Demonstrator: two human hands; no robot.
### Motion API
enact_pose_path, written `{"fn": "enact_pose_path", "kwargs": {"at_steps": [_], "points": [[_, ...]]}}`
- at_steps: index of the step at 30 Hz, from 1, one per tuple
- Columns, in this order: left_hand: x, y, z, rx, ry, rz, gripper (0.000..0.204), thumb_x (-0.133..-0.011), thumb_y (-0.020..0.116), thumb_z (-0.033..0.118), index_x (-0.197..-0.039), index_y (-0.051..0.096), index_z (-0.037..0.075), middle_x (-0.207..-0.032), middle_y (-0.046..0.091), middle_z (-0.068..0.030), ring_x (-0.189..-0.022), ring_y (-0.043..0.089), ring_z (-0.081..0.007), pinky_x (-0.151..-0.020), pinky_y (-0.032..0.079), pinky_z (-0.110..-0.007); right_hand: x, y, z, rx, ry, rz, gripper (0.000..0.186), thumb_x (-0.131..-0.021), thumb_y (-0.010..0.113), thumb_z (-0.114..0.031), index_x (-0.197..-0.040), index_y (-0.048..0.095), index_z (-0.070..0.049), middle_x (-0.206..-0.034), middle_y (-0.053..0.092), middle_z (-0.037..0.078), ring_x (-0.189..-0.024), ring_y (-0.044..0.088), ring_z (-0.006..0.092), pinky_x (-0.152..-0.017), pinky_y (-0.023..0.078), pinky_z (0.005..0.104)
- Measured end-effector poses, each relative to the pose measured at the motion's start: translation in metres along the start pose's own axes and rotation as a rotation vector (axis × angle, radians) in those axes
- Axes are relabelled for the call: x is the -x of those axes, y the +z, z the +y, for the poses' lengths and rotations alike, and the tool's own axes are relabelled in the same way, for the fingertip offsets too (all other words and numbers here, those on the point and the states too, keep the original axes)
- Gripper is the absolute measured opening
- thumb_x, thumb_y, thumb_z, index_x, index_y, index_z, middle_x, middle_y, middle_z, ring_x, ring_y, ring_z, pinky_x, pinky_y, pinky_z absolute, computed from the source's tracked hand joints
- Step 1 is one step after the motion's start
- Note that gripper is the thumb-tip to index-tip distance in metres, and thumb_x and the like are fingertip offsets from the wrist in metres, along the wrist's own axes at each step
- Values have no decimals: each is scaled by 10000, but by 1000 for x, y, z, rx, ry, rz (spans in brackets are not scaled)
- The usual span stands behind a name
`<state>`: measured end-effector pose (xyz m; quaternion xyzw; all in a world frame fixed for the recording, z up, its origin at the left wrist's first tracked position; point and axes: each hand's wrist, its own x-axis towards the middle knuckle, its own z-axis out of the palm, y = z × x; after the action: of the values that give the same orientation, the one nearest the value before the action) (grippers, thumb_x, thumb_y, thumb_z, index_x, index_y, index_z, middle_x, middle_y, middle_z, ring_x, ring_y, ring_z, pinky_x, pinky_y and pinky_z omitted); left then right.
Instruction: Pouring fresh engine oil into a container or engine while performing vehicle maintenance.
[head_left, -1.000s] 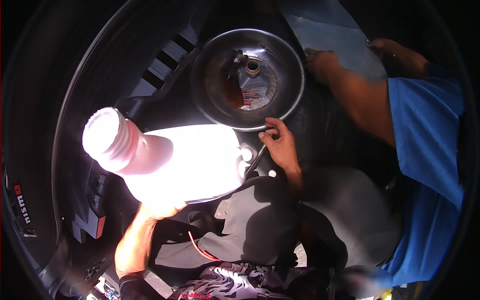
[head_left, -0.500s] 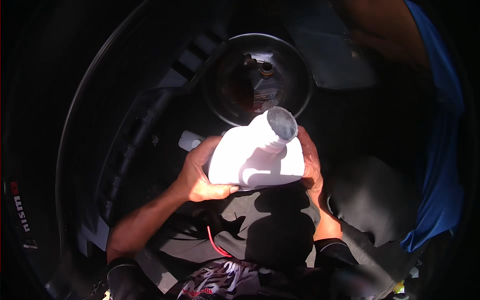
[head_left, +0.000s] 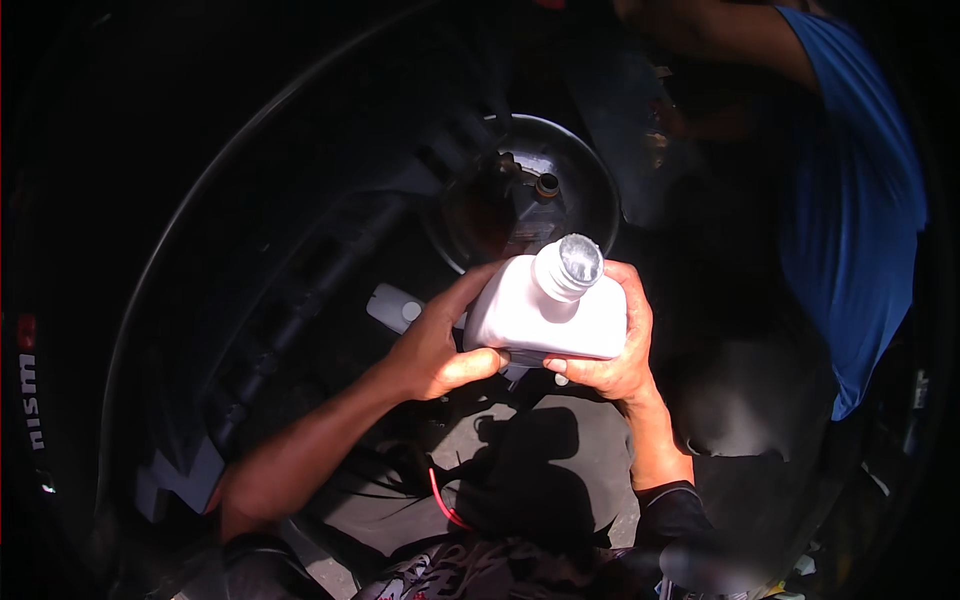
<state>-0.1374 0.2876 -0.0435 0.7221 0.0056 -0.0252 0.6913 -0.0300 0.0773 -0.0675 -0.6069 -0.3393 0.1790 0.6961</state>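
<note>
The right hand (head_left: 622, 368) has gone from the basin (head_left: 597, 190) to the white bottle (head_left: 556, 326), joining the left hand (head_left: 440, 348).

Deep shadow covers the dark, curved panel (head_left: 159, 250) at left, while strong light picks out pale floor (head_left: 335, 577) below.

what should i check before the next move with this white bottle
1. Left hand gripping the white bottle: ok, at its left side
2. Right hand gripping it: ok, opposite side
3. Mouth unsealed: not ok, a silvery disc seems to cover it
4. Bottle's fill level: cannot tell, walls look opaque
5. Dark bottle inside the metal pan steady: cannot tell
6. Co-worker's blue sleeve apart from the white bottle: ok
</note>
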Motion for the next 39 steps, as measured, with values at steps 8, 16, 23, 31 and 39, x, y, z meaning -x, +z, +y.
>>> {"fn": "enact_pose_path", "kwargs": {"at_steps": [8, 16, 23, 31, 39], "points": [[-58, -4, 61, 70, -51, 34, 573, -921, 551, 388, -1361, 547, 22, -1082, 642, -94, -972, 599, -147, -706, 476, -290, 3, -23, 8, 441, -16, 340, 777, -572, 919, -121, -1231, 515, -42, -1103, 633, 88, -1028, 635, 208, -927, 521, 363], [-112, 45, 9, -8, 25, -201, 379, -911, 520, 279, -1132, 680, 15, -881, 673, -99, -581, 579, -96, -548, 483, -249, 52, -37, 43, 654, 103, 503, 779, -591, 936, -154, -1243, 520, -57, -1141, 612, 98, -1073, 619, 225, -934, 512, 366], [-100, 103, -59, 86, 159, -279, 363, -946, 438, 212, -1112, 667, -16, -857, 672, -120, -570, 573, -106, -524, 467, -246, 130, -35, 82, 543, 185, 718, 784, -590, 922, -100, -1255, 509, -64, -1168, 571, 87, -1124, 572, 226, -976, 478, 376], [-114, 164, -114, 120, -321, -282, 321, -964, 459, 236, -1055, 691, 34, -826, 645, -63, -545, 524, -81, -496, 452, -227, 183, -65, 157, 538, 242, 778, 736, -634, 907, -127, -1247, 507, -47, -1158, 575, 90, -1091, 565, 195, -958, 468, 356], [-156, 154, -133, 53, -413, -325, 243, -963, 516, 209, -995, 694, 45, -815, 639, -45, -569, 528, -71, -509, 468, -227, 158, -83, 206, 524, 245, 744, 739, -660, 922, -137, -1256, 496, -43, -1147, 582, 82, -1050, 578, 182, -928, 487, 334]]}}
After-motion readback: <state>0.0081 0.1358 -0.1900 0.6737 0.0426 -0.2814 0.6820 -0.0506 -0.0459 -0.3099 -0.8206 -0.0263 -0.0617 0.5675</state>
